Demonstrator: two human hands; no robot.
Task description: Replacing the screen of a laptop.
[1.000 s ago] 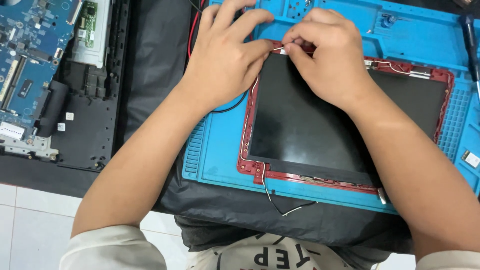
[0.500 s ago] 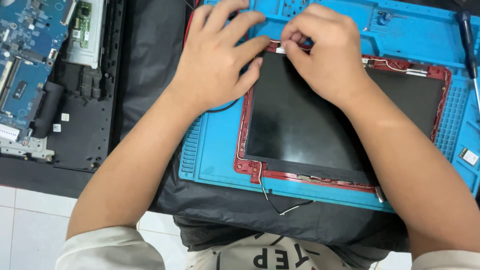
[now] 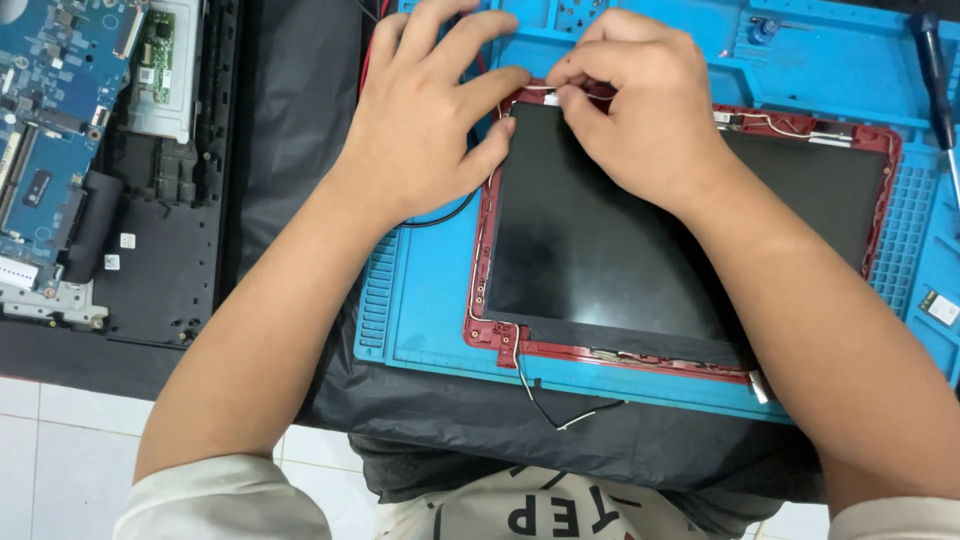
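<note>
Both forearms are bare. Pale cream sleeves (image 3: 215, 495) are seen above the elbows, well behind each hand; a white printed shirt (image 3: 560, 505) is worn.

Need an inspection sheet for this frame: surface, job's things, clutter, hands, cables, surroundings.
Surface: blue work mat on black sheet.
Job's things: dark screen panel lying in red lid frame.
Clutter: screwdriver at mat's right edge; small chip.
Hands: left hand pressing frame's top corner; right hand pinching something small at top edge.
Cables: thin wires trail off lower edge.
Surroundings: opened laptop base on the left; tiled floor.
</note>
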